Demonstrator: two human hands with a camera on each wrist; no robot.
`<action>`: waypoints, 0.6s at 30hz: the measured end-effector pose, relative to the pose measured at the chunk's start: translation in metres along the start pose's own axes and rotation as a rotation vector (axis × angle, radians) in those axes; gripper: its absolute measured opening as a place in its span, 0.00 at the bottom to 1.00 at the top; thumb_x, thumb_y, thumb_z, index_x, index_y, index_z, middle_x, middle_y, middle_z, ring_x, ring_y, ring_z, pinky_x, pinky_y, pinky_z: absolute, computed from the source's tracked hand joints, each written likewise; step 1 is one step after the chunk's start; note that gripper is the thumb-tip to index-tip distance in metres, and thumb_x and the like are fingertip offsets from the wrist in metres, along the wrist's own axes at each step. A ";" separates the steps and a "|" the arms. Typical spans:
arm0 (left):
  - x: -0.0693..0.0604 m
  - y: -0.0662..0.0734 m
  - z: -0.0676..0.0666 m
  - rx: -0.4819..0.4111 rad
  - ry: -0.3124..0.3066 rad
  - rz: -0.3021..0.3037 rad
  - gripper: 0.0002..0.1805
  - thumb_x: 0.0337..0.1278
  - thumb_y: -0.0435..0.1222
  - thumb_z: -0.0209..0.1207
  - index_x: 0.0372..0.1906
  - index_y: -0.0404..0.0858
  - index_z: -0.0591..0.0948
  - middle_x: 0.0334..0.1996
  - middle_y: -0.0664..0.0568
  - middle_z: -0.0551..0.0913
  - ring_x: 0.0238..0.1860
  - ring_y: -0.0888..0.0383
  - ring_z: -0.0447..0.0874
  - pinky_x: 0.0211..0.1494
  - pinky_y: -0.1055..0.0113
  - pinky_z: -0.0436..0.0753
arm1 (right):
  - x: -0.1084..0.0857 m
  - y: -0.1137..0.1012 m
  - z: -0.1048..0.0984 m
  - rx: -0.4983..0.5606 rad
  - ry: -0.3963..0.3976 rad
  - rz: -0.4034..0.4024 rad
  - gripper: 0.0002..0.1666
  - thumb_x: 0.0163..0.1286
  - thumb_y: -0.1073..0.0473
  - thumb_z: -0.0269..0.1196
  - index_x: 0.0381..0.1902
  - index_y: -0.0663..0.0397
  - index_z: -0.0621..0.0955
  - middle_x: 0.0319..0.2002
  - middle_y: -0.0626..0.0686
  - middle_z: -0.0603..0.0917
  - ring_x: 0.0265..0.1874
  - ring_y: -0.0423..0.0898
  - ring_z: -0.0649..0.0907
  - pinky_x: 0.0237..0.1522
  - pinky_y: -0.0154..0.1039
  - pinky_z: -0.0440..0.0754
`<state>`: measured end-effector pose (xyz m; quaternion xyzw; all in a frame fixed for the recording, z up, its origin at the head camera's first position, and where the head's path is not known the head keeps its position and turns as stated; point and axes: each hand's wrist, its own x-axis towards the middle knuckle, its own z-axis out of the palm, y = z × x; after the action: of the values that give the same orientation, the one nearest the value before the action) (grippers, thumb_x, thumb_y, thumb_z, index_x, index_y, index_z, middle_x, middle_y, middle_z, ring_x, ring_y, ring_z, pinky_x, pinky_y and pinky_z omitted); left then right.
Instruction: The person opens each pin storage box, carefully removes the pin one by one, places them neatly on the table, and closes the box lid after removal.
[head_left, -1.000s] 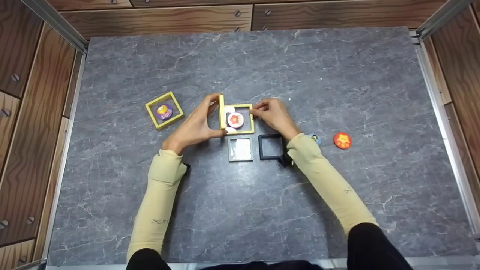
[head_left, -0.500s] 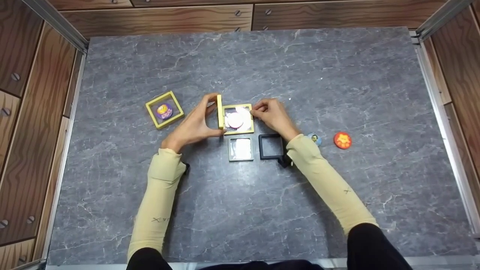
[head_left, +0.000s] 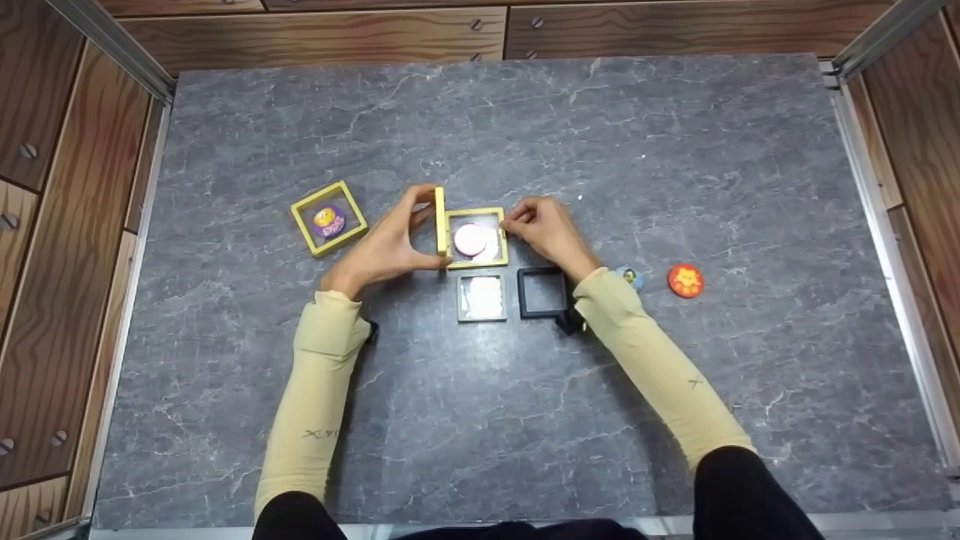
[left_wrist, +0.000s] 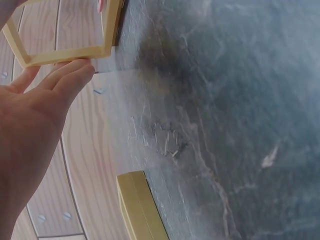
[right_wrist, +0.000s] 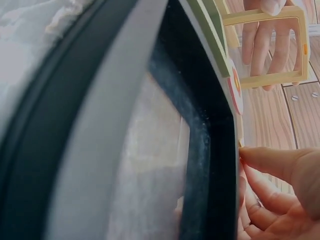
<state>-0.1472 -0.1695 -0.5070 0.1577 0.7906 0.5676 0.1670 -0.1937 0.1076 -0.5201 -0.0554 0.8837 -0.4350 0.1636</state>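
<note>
A yellow display frame lies opened at the middle of the table, its left half standing upright. In its flat half sits a round badge, washed out by glare in the head view; the right wrist view shows a red flower on the badge. My left hand grips the upright half by its far and near edges, also seen on the yellow frame in the left wrist view. With thumb and fingertips, my right hand pinches the flat half's right edge.
Another yellow frame with a purple badge stands at left. Nearer me lie a grey-green frame and a black frame. A blue badge, partly behind the right sleeve, and a red-orange badge lie at right.
The upright half has shifted slightly left with my left hand, and glare now covers the badge's flower in the head view. My right hand has stayed at the frame's right edge.
</note>
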 end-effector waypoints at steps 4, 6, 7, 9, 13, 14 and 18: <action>0.000 -0.001 0.000 -0.002 0.002 0.000 0.56 0.48 0.32 0.80 0.79 0.38 0.58 0.78 0.37 0.63 0.82 0.45 0.65 0.86 0.62 0.67 | -0.001 -0.002 0.001 0.002 0.008 -0.002 0.11 0.70 0.57 0.70 0.42 0.61 0.88 0.32 0.50 0.87 0.27 0.35 0.79 0.30 0.25 0.75; 0.000 -0.001 0.000 0.001 0.004 -0.001 0.56 0.48 0.31 0.80 0.79 0.37 0.58 0.78 0.37 0.63 0.82 0.44 0.65 0.86 0.63 0.67 | -0.003 -0.006 0.003 -0.016 0.019 -0.023 0.11 0.70 0.57 0.70 0.42 0.60 0.88 0.34 0.52 0.88 0.29 0.38 0.79 0.32 0.27 0.75; 0.000 -0.001 0.000 0.000 0.006 0.000 0.56 0.48 0.31 0.80 0.79 0.37 0.58 0.78 0.37 0.63 0.82 0.44 0.65 0.85 0.63 0.67 | -0.004 -0.008 0.003 -0.030 0.024 -0.041 0.11 0.71 0.57 0.70 0.43 0.59 0.88 0.35 0.53 0.89 0.30 0.40 0.80 0.33 0.28 0.76; 0.000 -0.001 -0.001 0.000 0.008 0.003 0.56 0.47 0.32 0.80 0.79 0.37 0.58 0.78 0.37 0.63 0.82 0.44 0.65 0.85 0.65 0.68 | -0.005 -0.013 0.006 -0.056 0.027 -0.092 0.11 0.71 0.57 0.70 0.44 0.60 0.88 0.38 0.56 0.89 0.33 0.44 0.82 0.37 0.31 0.78; 0.000 -0.001 -0.001 -0.005 0.010 0.015 0.56 0.47 0.32 0.81 0.78 0.36 0.58 0.77 0.37 0.64 0.82 0.44 0.65 0.84 0.67 0.68 | -0.008 -0.025 0.011 -0.113 -0.015 -0.197 0.15 0.70 0.57 0.71 0.49 0.61 0.88 0.44 0.60 0.88 0.42 0.52 0.84 0.47 0.41 0.82; 0.000 -0.001 -0.002 -0.005 0.010 0.017 0.56 0.47 0.32 0.81 0.78 0.36 0.58 0.77 0.37 0.64 0.82 0.44 0.65 0.84 0.67 0.68 | -0.008 -0.027 0.012 -0.128 -0.033 -0.222 0.17 0.69 0.57 0.72 0.50 0.62 0.88 0.46 0.61 0.87 0.44 0.54 0.84 0.50 0.44 0.82; 0.000 -0.001 -0.002 -0.017 0.008 0.026 0.55 0.47 0.32 0.81 0.78 0.35 0.59 0.77 0.36 0.63 0.82 0.43 0.65 0.85 0.66 0.67 | -0.010 -0.035 0.019 -0.199 -0.096 -0.299 0.23 0.67 0.55 0.74 0.56 0.61 0.86 0.51 0.62 0.83 0.52 0.57 0.79 0.60 0.51 0.78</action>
<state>-0.1480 -0.1713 -0.5076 0.1644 0.7842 0.5772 0.1576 -0.1791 0.0744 -0.5010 -0.2228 0.8954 -0.3618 0.1327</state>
